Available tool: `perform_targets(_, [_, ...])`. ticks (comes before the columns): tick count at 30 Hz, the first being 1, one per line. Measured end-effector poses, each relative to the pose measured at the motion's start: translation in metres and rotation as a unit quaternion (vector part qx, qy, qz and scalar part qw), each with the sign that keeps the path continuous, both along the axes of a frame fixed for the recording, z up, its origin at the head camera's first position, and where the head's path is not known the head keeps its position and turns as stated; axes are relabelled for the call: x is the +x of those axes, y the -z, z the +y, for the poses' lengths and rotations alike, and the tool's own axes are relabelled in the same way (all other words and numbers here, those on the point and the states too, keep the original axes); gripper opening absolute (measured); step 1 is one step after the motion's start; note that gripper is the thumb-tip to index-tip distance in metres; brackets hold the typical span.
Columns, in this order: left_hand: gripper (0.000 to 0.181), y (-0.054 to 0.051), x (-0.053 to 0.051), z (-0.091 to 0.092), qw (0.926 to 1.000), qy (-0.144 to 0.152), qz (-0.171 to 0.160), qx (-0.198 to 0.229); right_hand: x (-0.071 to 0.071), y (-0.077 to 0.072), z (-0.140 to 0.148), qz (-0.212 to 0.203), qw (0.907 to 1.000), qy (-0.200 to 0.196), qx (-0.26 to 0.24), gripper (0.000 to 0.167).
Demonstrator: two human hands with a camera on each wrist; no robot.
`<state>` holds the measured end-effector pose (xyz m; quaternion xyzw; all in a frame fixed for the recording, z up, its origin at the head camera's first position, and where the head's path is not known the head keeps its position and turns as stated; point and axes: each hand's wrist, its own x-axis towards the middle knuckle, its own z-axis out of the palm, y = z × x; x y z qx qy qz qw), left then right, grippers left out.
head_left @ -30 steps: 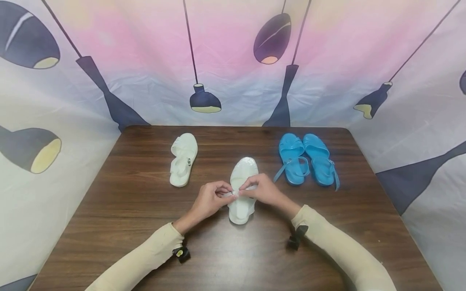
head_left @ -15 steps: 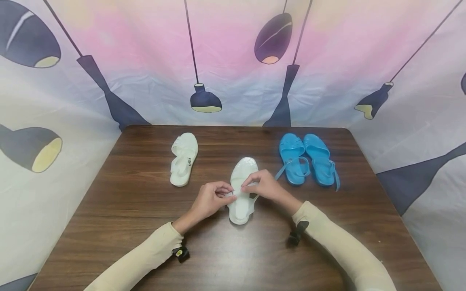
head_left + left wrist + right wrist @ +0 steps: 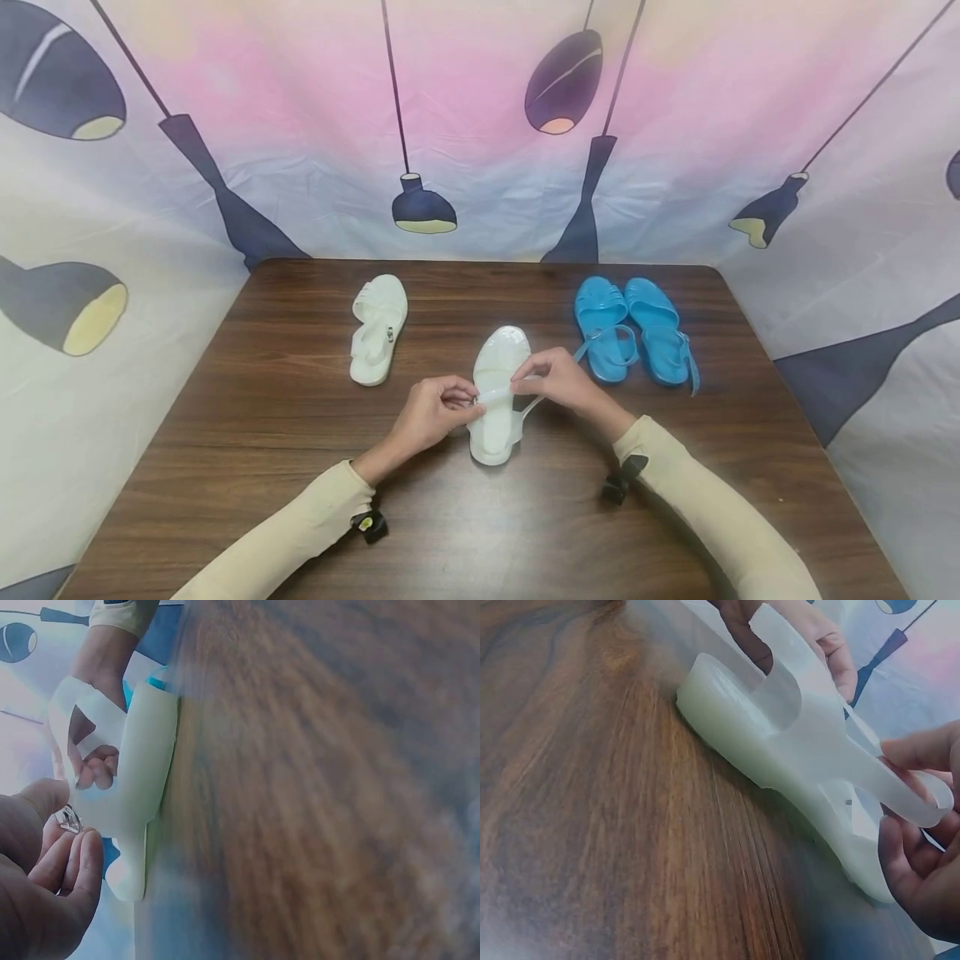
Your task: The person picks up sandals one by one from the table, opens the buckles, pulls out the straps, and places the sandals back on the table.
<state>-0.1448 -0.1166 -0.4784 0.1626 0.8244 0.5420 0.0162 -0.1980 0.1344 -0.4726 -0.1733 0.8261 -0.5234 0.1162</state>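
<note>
A white sandal (image 3: 495,442) lies in the middle of the table, toe pointing away. At its left side my left hand (image 3: 435,410) pinches the small metal buckle (image 3: 70,819) between thumb and fingers. My right hand (image 3: 561,383) pinches the translucent ankle strap (image 3: 495,394) on the sandal's right side. The strap spans across the sandal between the two hands. In the right wrist view it curves in a loop past the right fingers (image 3: 919,750). Whether the strap's end passes through the buckle is hard to tell.
A second white sandal (image 3: 369,367), its strap buckled, stands at the back left. Two blue sandals (image 3: 606,363) lie side by side at the back right, straps hanging loose. The wooden table (image 3: 285,467) ends at a patterned cloth backdrop (image 3: 480,108).
My right hand has moved right, away from the left hand, drawing the strap across the sandal. The left hand stays nearly in place at the buckle.
</note>
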Motion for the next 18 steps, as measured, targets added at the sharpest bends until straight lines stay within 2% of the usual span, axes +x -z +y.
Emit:
perform_targets(7, [0.018, 0.0018, -0.0008, 0.0001, 1.0, 0.007, 0.003, -0.003, 0.0018, -0.0016, 0.0062, 0.007, 0.9996, -0.009, -0.027, 0.009])
perform_targets(12, [0.017, -0.0003, -0.0008, 0.0008, 0.9999, 0.006, -0.012, 0.002, 0.0024, 0.0, 0.006, -0.003, 0.9992, -0.002, -0.04, 0.01])
perform_targets(18, [0.016, 0.0007, -0.0007, -0.001, 0.9994, -0.003, -0.032, 0.012, -0.0024, 0.0031, 0.0083, -0.04, 0.9967, 0.051, -0.049, 0.015])
